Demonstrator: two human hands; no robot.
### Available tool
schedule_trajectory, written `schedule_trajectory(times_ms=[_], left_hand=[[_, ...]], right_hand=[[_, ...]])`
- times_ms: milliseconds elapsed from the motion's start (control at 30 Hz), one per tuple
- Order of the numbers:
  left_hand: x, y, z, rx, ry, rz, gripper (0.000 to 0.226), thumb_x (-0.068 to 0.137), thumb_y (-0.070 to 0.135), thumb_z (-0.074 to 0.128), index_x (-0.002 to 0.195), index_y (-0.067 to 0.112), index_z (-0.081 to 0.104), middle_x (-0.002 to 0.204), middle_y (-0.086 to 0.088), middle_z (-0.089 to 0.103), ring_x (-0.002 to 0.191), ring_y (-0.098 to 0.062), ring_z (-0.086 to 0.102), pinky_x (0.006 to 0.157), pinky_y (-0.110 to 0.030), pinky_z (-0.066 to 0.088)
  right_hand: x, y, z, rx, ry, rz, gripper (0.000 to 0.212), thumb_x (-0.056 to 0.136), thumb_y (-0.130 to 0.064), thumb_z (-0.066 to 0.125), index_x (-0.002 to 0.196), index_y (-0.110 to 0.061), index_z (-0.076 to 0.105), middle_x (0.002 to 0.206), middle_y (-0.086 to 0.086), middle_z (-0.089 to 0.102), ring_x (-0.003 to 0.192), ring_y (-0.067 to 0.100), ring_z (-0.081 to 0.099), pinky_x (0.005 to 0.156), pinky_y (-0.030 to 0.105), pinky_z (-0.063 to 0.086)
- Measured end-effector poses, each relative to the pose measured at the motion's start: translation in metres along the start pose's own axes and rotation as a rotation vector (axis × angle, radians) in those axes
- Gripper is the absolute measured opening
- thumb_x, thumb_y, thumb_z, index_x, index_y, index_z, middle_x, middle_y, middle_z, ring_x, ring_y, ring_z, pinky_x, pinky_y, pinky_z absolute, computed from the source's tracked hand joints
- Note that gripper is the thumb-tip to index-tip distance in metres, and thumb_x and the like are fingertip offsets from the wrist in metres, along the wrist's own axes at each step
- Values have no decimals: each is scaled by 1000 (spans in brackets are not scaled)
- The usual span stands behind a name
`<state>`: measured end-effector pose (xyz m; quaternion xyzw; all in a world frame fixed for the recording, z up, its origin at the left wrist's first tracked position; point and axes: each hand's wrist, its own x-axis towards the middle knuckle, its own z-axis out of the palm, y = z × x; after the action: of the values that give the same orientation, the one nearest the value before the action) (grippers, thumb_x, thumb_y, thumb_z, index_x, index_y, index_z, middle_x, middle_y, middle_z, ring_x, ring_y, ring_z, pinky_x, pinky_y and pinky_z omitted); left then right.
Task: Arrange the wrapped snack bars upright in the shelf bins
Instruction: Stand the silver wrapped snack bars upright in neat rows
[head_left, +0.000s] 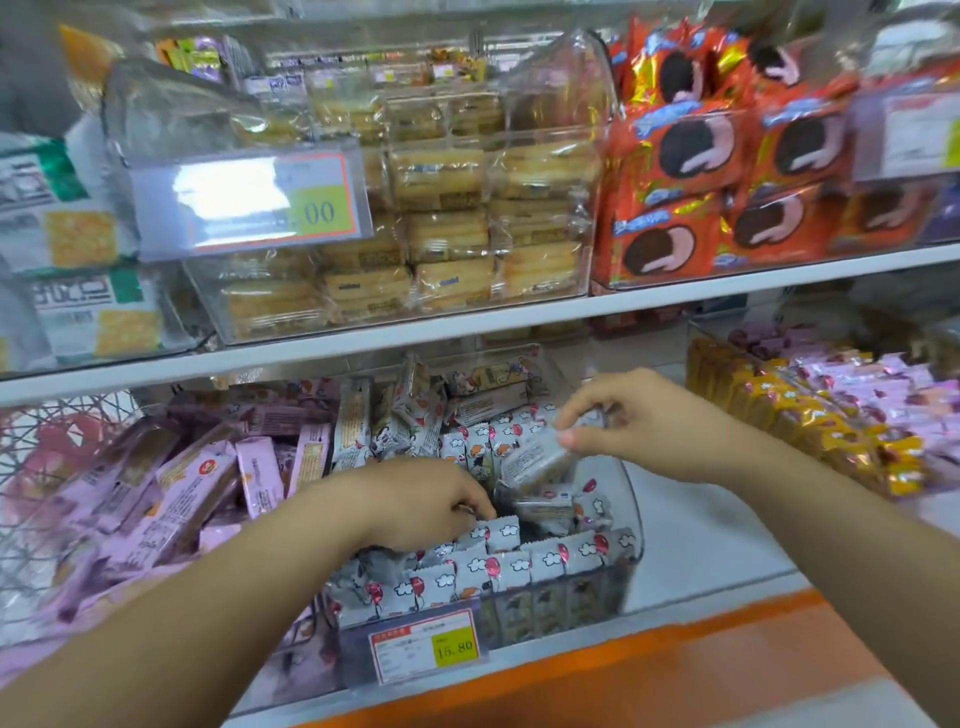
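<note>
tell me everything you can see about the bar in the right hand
The snack bar is a small flat packet in a glossy grey-white wrapper, its pale small-print panel facing the camera, too blurred to read. It is tilted, upper end to the right, lower end down-left. The right hand pinches its upper end between thumb and fingers. It hangs over the clear bin, just above loose bars of the same kind; whether it touches them cannot be told.
</note>
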<state>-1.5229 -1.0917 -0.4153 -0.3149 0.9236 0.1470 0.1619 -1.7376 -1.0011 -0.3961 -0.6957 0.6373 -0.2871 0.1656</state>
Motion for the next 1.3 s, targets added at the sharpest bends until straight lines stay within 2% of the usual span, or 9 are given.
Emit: schedule_trajectory(times_ms=[100, 233, 433, 533, 667, 833, 1000, 1133, 1300], left_hand=[[-3, 8, 1, 39, 31, -21, 31, 98, 30, 41, 123, 37, 57, 127, 14, 56, 109, -12, 56, 97, -33, 45], [-5, 14, 1, 74, 61, -7, 32, 99, 29, 41, 127, 31, 55, 132, 12, 52, 114, -11, 51, 97, -27, 40], [1, 14, 3, 68, 94, -29, 34, 99, 32, 42, 132, 31, 50, 133, 9, 51, 112, -14, 51, 92, -26, 41], [2, 14, 5, 73, 102, -20, 33, 99, 35, 42, 131, 32, 50, 132, 9, 50, 109, -13, 51, 91, -26, 41], [0, 14, 7, 84, 104, -18, 31, 98, 35, 42, 127, 30, 55, 128, 10, 51, 114, -13, 51, 100, -34, 40], [-8, 16, 9, 175, 94, -26, 35, 100, 37, 36, 133, 37, 47, 139, 13, 41, 127, -9, 40, 114, -43, 14], [-18, 17, 16, 241, 96, -31, 39, 102, 36, 29, 140, 42, 35, 152, 11, 24, 137, -10, 29, 115, -47, -6], [-23, 17, 19, 280, 100, -7, 42, 102, 35, 26, 144, 39, 30, 153, 9, 25, 139, -9, 25, 115, -49, -6], [-22, 11, 24, 270, 128, 15, 42, 102, 34, 27, 144, 37, 30, 149, 11, 32, 137, -9, 30, 113, -52, -7]], right_hand=[[-22, 7, 9, 131, 208, 19, 9, 87, -25, 65, 80, -30, 64, 77, -17, 60, 67, -7, 52, 58, 8, 37], [-36, 18, 16, 343, 313, 108, 35, 82, -17, 71, 108, -35, 58, 111, -16, 58, 96, -8, 52, 81, 8, 39], [-44, 27, 15, 427, 358, 105, 27, 78, -5, 73, 96, -22, 63, 92, -17, 63, 80, -13, 59, 62, 4, 45], [-46, 35, 18, 426, 376, 111, 27, 80, -12, 72, 95, -31, 61, 80, -3, 69, 64, 16, 61, 55, 25, 47], [-47, 33, 24, 499, 377, 111, 30, 81, -3, 69, 93, -28, 56, 96, 0, 68, 86, 44, 60, 73, 58, 51], [-42, 26, 26, 658, 419, 174, 19, 81, -8, 69, 79, -12, 51, 102, 3, 67, 85, 13, 67, 67, 27, 56], [-33, 17, 36, 865, 424, 245, 23, 83, -1, 65, 70, -9, 48, 80, 21, 65, 80, 22, 69, 76, 38, 58], [-25, 3, 46, 946, 348, 282, 12, 85, -9, 65, 91, -19, 61, 87, 1, 70, 89, 18, 67, 86, 35, 50], [-16, -12, 56, 695, 248, 186, 30, 90, -15, 60, 116, -28, 50, 99, -6, 63, 92, 10, 62, 71, 17, 44]])
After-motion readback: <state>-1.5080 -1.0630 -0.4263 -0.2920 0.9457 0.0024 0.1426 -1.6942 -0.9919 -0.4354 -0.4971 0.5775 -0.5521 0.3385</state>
